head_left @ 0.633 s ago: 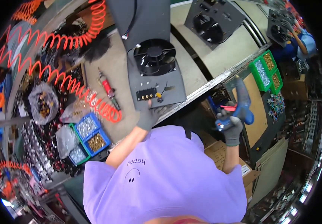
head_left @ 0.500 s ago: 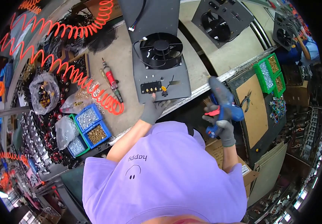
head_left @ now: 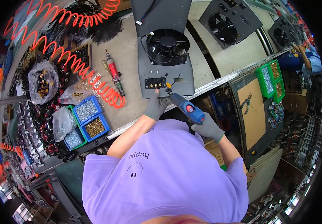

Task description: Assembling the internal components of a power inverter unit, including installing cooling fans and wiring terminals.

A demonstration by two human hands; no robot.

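Fan panel (head_left: 174, 70) where?

On bench (head_left: 129, 44), by its near edge.

Hands?

Right hand (head_left: 208, 127) wrapped round blue drill (head_left: 186, 108), nose by panel's near edge, contact unclear. Left hand (head_left: 155, 107) at same edge, thumb just beside black terminal block (head_left: 155, 83); can't tell if fingers pinch the panel.

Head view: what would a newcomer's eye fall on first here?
The purple shirt fills the lower middle, while an orange coiled hose loops across the upper left. Above the shirt, a black fan sits on a grey panel. Near its closest edge, the right hand grips a blue drill.
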